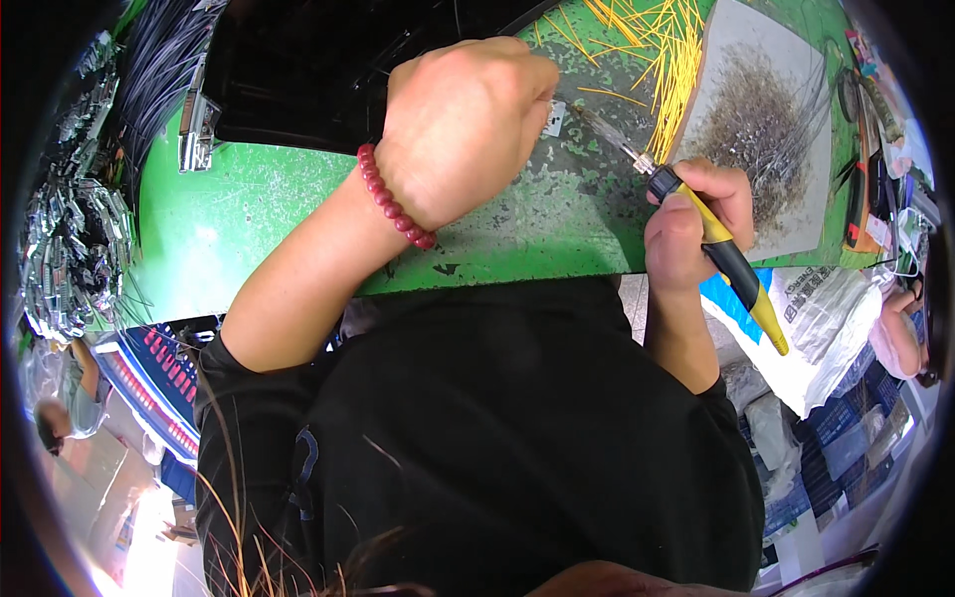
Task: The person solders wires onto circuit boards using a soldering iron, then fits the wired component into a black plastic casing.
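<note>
My right hand grips a yellow and black soldering iron like a pen. Its metal tip slants up and left, close to a small pale metal piece by the fingers of my left hand. My left hand, with a dark red bead bracelet at the wrist, is closed with its back toward me. Its fingertips are hidden, so what they hold cannot be made out. Under both hands lies a worn green work surface.
Loose yellow wires lie beyond the iron, next to a grey board covered with dark residue. A black tray is behind my left hand. Bundled black wires and shiny metal connectors fill the left side. Pliers-like tools lie at right.
</note>
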Available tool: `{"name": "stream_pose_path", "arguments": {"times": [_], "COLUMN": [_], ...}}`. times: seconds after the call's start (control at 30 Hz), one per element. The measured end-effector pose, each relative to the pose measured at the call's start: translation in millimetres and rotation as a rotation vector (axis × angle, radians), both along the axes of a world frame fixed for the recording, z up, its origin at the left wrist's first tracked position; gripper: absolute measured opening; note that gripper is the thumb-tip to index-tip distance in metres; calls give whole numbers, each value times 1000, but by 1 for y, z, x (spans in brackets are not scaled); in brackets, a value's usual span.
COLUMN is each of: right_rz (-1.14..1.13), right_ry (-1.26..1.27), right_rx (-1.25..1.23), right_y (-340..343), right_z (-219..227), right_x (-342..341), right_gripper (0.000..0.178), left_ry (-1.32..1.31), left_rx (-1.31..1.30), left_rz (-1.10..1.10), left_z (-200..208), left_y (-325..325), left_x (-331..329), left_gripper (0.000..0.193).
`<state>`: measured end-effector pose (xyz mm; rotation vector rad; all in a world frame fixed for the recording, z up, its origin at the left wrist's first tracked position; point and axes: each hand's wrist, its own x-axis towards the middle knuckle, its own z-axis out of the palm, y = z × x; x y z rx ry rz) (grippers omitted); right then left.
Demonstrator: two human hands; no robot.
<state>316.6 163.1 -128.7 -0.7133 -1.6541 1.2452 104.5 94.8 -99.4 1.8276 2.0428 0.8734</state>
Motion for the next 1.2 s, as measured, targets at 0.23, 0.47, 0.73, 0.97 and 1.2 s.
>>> {"name": "stream_pose_path", "arguments": {"times": [0.23, 0.47, 0.73, 0.97, 1.2], "right_rz": [-1, 22, 52, 16, 46], "right_ry": [1, -98, -147, 16, -29], "right_rx": [32, 50, 81, 55, 164], "right_y": [1, -1, 1, -1, 3], "right_z": [-3, 1, 1, -3, 0], "right_x": [1, 0, 1, 2, 0], "right_gripper": [32, 30, 24, 25, 16], "left_ry": [15, 31, 41, 52, 35], "left_rx": [17, 40, 54, 46, 42], "left_rz": [31, 50, 48, 42, 44], "left_z": [-2, -4, -5, -5, -2], "left_y": [2, 2, 2, 2, 1], "left_x": [3, 4, 4, 4, 5], "left_gripper": [7, 9, 9, 8, 7]}}
